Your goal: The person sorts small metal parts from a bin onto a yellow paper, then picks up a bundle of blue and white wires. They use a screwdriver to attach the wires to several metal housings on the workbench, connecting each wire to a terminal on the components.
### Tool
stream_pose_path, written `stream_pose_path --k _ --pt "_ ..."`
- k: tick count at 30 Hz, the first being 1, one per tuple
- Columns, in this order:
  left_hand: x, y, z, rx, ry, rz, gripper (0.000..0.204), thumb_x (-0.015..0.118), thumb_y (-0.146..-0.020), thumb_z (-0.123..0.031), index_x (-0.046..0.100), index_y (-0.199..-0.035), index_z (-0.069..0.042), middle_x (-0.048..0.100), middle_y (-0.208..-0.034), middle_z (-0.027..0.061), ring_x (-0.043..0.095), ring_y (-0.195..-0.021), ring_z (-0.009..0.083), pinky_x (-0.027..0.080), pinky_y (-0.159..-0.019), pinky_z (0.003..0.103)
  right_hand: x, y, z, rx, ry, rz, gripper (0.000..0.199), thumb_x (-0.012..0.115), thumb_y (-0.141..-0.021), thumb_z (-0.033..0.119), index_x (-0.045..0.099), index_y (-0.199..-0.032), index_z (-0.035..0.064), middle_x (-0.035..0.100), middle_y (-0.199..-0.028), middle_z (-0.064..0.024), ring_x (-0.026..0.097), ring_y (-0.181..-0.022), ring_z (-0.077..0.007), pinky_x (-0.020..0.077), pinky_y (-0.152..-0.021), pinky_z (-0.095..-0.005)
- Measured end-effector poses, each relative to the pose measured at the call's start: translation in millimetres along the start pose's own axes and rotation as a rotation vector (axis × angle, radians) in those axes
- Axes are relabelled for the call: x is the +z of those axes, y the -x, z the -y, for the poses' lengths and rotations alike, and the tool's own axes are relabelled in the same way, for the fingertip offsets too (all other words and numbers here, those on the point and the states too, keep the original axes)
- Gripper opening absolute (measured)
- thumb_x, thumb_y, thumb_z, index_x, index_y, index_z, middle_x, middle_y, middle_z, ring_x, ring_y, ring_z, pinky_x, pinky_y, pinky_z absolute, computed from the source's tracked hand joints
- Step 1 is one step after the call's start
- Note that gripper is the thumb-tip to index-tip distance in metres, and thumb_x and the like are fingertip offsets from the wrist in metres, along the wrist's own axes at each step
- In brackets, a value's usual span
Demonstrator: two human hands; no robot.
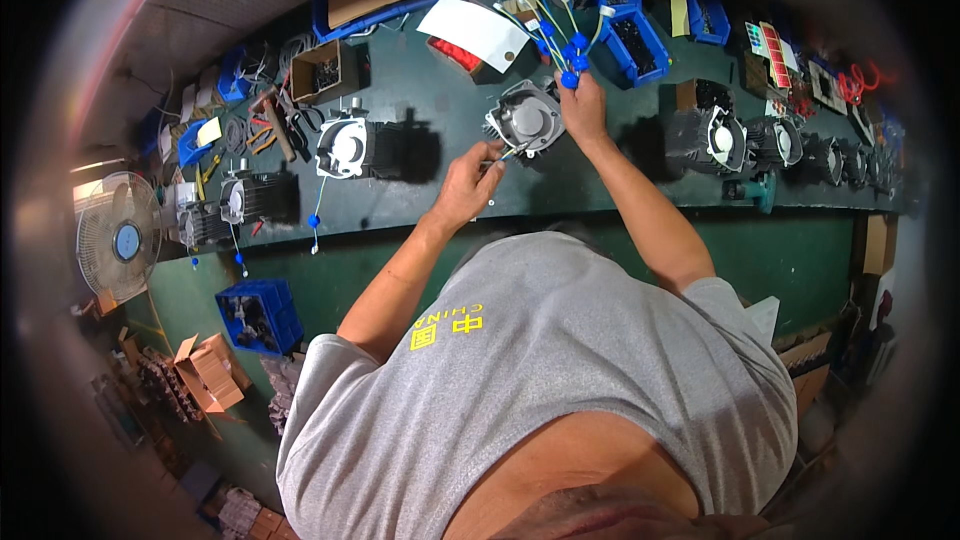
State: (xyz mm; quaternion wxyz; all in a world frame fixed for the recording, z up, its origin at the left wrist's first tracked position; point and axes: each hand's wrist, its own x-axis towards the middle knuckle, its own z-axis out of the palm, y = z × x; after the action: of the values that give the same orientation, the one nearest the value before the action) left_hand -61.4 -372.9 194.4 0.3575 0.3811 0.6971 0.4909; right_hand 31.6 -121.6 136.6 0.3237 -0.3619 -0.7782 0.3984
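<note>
A grey metal motor housing (527, 120) with a round centre stands on the green bench in front of me. My right hand (583, 110) is closed at the housing's right side around a bundle of wires (572, 45). These wires carry blue round pieces and white connectors that fan out upward. At the housing's lower left edge, my left hand (468, 185) has its fingers pinched together. Something thin runs from those fingertips to the housing; its kind is too small to tell.
Another motor housing (348, 145) with a dangling wire stands left; more housings (722, 138) line the right. Behind are a white sheet (472, 32) over a red-filled box, a blue bin (635, 45) of dark parts and a cardboard box (322, 72). Far left is a fan (118, 240).
</note>
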Motion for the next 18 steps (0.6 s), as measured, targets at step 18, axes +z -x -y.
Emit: stream_pose_path --k 18 --pt "-34.4 -17.6 47.4 -0.064 -0.272 -0.217 0.019 0.068 -0.099 -0.017 0.070 -0.099 0.001 0.054 -0.067 0.0049 0.047 -0.062 0.0118 0.043 -0.059 0.030 -2.1 -0.3 9.8 -0.060 0.059 -0.015 0.022 0.064 -0.096 0.023 0.064 -0.101 0.0013 0.069 -0.093 -0.0258 0.065 -0.089 -0.0493 0.0513 -0.075 -0.0554"
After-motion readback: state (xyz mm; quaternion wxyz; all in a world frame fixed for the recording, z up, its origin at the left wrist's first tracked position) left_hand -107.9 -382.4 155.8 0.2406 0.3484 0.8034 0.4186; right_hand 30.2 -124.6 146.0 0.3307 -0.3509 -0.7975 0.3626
